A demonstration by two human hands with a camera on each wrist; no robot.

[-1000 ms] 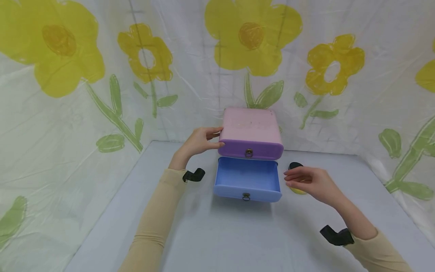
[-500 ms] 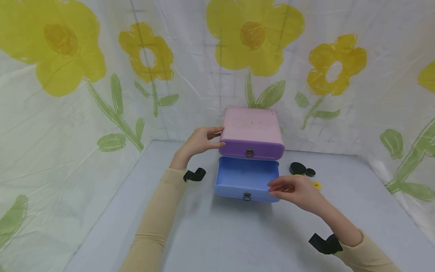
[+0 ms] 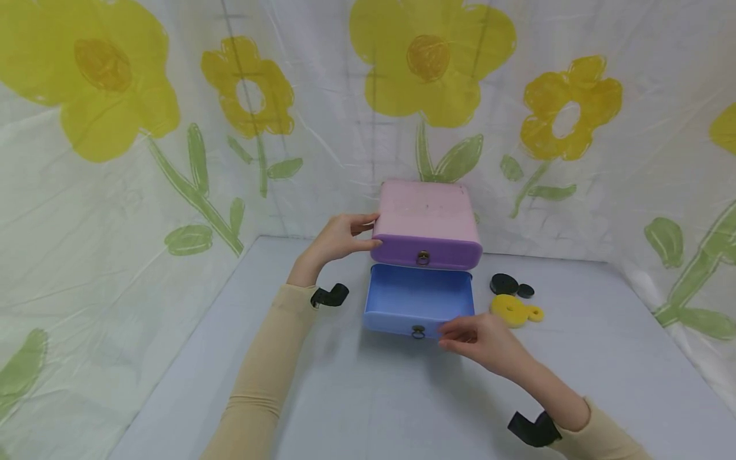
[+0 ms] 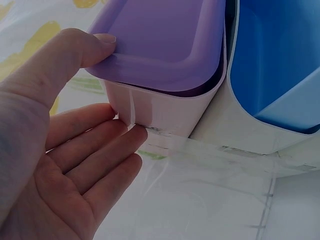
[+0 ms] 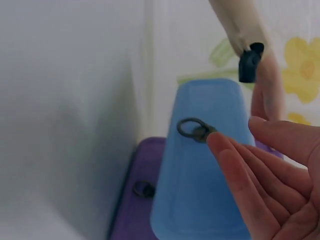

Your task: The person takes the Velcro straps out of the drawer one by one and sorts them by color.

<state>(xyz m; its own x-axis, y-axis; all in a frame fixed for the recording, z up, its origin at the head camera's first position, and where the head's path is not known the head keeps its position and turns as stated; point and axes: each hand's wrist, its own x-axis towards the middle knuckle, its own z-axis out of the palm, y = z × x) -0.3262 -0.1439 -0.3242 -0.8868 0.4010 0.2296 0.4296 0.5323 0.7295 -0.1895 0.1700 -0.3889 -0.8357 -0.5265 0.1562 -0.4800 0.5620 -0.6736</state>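
A small drawer unit with a pink casing (image 3: 425, 207) stands against the floral sheet. Its top purple drawer (image 3: 397, 251) is pushed in, while the blue drawer (image 3: 385, 321) under it is pulled out, its inside bare. My left hand (image 3: 339, 239) braces the unit's left side, thumb on the purple front and nearly straight fingertips (image 4: 140, 131) against the casing. Beside the blue drawer's ring pull (image 5: 200, 132) is my right hand (image 3: 485, 342), fingertips close to the drawer's front right part and thumb apart from the fingers. It holds nothing.
Right of the unit lie a yellow piece (image 3: 508, 310) made of a large and a small disc, and two black round pieces (image 3: 504, 284). In the right wrist view, a lower purple drawer (image 5: 145, 175) shows under the blue one.
My right hand has moved left and down from beside the unit to the blue drawer's front, uncovering the yellow and black pieces. The left hand has stayed at the casing.
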